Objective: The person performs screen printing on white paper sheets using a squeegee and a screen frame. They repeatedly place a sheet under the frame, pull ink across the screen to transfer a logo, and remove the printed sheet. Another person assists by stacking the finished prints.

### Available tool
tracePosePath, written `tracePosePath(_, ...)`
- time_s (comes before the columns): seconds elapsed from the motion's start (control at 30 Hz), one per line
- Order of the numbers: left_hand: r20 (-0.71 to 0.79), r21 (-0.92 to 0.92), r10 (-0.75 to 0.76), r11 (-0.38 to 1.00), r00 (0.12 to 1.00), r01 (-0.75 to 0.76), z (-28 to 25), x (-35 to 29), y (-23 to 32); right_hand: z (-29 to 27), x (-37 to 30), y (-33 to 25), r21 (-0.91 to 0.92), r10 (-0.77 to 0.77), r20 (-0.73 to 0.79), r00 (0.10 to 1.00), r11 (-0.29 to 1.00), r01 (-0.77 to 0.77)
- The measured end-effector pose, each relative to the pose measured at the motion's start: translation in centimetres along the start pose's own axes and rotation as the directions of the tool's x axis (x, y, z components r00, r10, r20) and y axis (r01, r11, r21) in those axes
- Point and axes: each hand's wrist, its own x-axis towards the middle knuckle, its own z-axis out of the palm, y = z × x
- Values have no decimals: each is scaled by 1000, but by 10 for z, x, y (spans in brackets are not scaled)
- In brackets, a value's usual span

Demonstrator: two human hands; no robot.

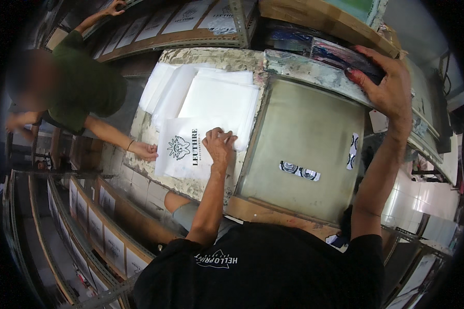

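A white sheet (165, 164) with a black printed emblem lies over the left front of a stack of white sheets (221, 100). My left hand (219, 147) is on this sheet's right part, fingers bent and closed at it; the fingertips' exact grip is partly hidden. To the right is a screen-printing frame (307, 129) with greenish mesh and two patterned strips on it. My right hand (389, 87), with red-stained fingertips, is closed around a dark, paint-smeared squeegee (340, 56) at the frame's far right end. Another person's hand (145, 151) touches the printed sheet's left edge.
The sheets rest on a paint-spattered table (211, 57). A co-worker in a dark green shirt (90, 87) stands at the left. Racks with printed sheets (185, 18) run behind, and more shelves (98, 226) fill the lower left. A cardboard piece (325, 20) lies beyond the frame.
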Motion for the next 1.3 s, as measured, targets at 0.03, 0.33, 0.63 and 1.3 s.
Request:
tracePosePath(0.03,-60,-31,-33,999,998,31,6,0,-1,0,1,0,-11,-13,2,1000,1000,13)
tracePosePath(0.33,-97,-212,-45,977,994,23,2,44,31,1,-2,5,-47,-14,7,1000,999,14)
tracePosePath(0.63,-225,-669,-502,703,835,243,16,78,-10,2,-4,10,-44,-42,-11,999,998,42)
tracePosePath(1.3,248,-433,345,876,905,-215,-24,42,106,3,-4,2,-17,-27,-15,1000,999,27)
